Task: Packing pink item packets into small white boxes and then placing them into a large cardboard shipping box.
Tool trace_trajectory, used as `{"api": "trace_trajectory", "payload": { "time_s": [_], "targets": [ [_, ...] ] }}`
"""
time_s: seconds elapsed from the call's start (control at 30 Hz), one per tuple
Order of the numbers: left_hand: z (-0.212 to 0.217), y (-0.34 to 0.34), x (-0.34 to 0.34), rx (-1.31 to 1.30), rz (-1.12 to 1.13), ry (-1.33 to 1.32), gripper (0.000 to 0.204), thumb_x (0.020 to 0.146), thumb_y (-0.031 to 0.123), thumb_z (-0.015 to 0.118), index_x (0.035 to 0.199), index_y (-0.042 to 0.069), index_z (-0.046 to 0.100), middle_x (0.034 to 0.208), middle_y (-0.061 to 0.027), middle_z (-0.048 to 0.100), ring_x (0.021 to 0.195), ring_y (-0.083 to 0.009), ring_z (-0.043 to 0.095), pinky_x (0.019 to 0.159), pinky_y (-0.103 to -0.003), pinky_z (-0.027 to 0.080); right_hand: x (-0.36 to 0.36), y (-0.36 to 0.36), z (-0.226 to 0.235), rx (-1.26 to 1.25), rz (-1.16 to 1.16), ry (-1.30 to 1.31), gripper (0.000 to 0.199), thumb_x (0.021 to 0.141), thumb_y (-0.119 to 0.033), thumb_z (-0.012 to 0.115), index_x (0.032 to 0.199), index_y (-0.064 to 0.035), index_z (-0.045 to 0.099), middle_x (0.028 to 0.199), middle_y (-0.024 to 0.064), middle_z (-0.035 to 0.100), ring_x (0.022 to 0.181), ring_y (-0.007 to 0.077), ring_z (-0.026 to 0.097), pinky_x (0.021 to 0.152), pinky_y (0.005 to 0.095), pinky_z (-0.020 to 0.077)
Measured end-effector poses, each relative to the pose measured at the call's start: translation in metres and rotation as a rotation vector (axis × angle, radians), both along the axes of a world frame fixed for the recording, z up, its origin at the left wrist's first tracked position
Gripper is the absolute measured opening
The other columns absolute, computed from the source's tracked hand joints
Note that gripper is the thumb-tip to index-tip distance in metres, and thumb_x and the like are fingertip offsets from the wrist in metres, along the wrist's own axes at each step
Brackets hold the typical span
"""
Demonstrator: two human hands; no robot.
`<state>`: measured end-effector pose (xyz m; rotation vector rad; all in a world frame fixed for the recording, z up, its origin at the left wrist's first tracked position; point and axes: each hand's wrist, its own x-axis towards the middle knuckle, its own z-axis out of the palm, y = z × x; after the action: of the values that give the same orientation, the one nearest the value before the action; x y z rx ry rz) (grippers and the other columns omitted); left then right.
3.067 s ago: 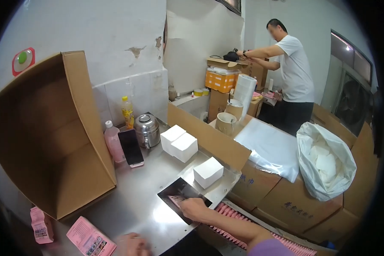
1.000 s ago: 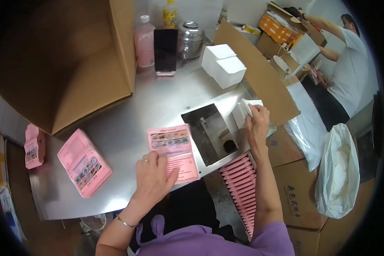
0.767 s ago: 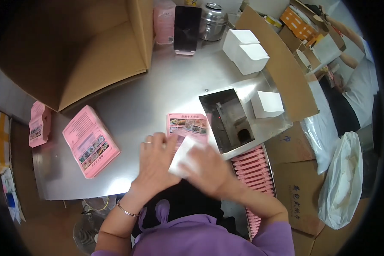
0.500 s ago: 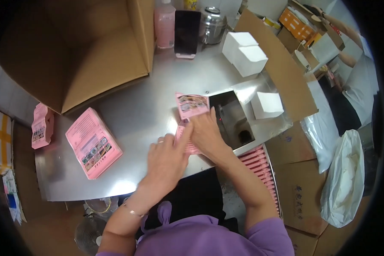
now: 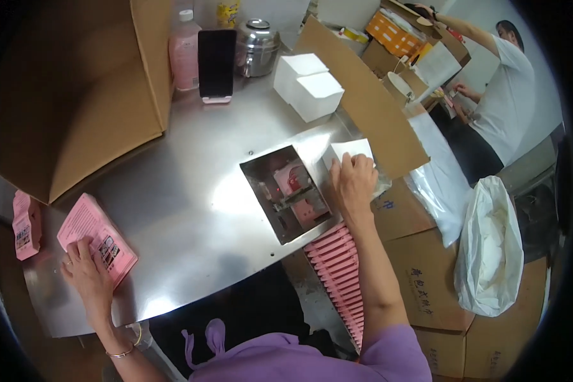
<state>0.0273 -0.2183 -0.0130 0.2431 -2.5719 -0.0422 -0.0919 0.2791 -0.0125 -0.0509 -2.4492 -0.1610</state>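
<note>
Head view: at the lower left of the frame the left hand (image 5: 89,274) lies flat, fingers spread, on the near end of a stack of pink printed packets (image 5: 97,239) resting on the steel worktable (image 5: 184,210); it presses on the stack and is not closed round anything. Right of centre the right hand (image 5: 353,184) is curled over the lower edge of a small white carton (image 5: 350,150) that sits just beside the square opening (image 5: 286,191) sunk in the tabletop; the fingers touch the carton, but whether they pinch it or merely rest on it I cannot tell. Inside the opening a pink packet (image 5: 296,191) lies against a metal mechanism. Below the table edge, lower centre, a row of pink packets (image 5: 340,274) stands on edge. Another pink bundle (image 5: 25,223) hangs at the far left edge. In the upper part stand a large open cardboard box (image 5: 76,95), a pink bottle (image 5: 186,54), a dark phone (image 5: 216,63) propped upright, a steel canister (image 5: 258,46) and two more white cartons (image 5: 309,86). A co-worker (image 5: 503,95) works at the upper right, and a white plastic bag (image 5: 490,248) sags at the right. The packets look light, thin, flexible and a little slick, so they likely slide apart; best taken by the edges of the whole stack. The carton seems light and crushable, best held by opposite side walls
</note>
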Motion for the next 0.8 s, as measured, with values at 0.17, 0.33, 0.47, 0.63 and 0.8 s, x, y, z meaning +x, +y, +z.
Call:
{"api": "trace_trajectory", "payload": {
  "time_s": [0.17, 0.33, 0.47, 0.63, 0.8],
  "targets": [
    [0.021, 0.016, -0.011, 0.139, -0.187, -0.038, 0.016, 0.087, 0.004, 0.06, 0.103, 0.006, 0.057, 0.095, -0.0124, 0.058, 0.097, -0.0355, 0.055, 0.089, -0.052, 0.039, -0.007, 0.007, 0.008, -0.225, 0.073, -0.027, 0.017, 0.087, -0.017, 0.065, 0.086, -0.0006, 0.068, 0.089, 0.0139, 0.058, 0.092, 0.0319, 0.055, 0.077, 0.0457, 0.0426],
    [0.018, 0.143, -0.032, 0.244, -0.734, -0.2, 0.025, 0.079, 0.008, 0.068, 0.103, 0.01, 0.062, 0.096, -0.0107, 0.059, 0.093, -0.0312, 0.057, 0.092, -0.053, 0.038, -0.004, 0.011, 0.004, -0.259, 0.222, 0.118, 0.024, 0.081, 0.0, 0.063, 0.104, 0.0001, 0.068, 0.095, 0.0152, 0.062, 0.091, 0.0349, 0.058, 0.076, 0.0449, 0.045],
    [0.007, 0.184, -0.026, 0.283, -0.849, -0.251, 0.042, 0.073, 0.01, 0.07, 0.114, 0.006, 0.063, 0.12, -0.0182, 0.055, 0.117, -0.0367, 0.052, 0.107, -0.059, 0.03, 0.032, -0.066, -0.002, -0.341, 0.565, -0.018, 0.046, 0.08, 0.002, 0.06, 0.126, -0.0007, 0.059, 0.123, 0.0214, 0.061, 0.106, 0.0406, 0.06, 0.097, 0.0488, 0.0472],
    [-0.001, 0.162, -0.032, 0.292, -0.728, -0.258, 0.067, 0.058, 0.029, 0.081, 0.117, 0.005, 0.063, 0.145, -0.0248, 0.042, 0.127, -0.0442, 0.043, 0.104, -0.055, 0.033, 0.09, -0.138, -0.017, -0.163, 1.001, -0.252, 0.039, 0.082, -0.018, 0.065, 0.116, 0.0006, 0.062, 0.106, 0.0174, 0.06, 0.096, 0.0376, 0.061, 0.106, 0.0691, 0.0332],
    [0.0, 0.199, -0.036, 0.386, -0.588, -0.135, 0.082, 0.061, 0.032, 0.081, 0.134, 0.008, 0.053, 0.152, -0.0254, 0.036, 0.132, -0.0463, 0.04, 0.103, -0.061, 0.031, 0.043, -0.177, -0.005, -0.088, 0.841, -0.412, 0.022, 0.079, -0.015, 0.061, 0.095, 0.0011, 0.061, 0.089, 0.0168, 0.059, 0.087, 0.0344, 0.061, 0.104, 0.0612, 0.0365]
  ]
}}
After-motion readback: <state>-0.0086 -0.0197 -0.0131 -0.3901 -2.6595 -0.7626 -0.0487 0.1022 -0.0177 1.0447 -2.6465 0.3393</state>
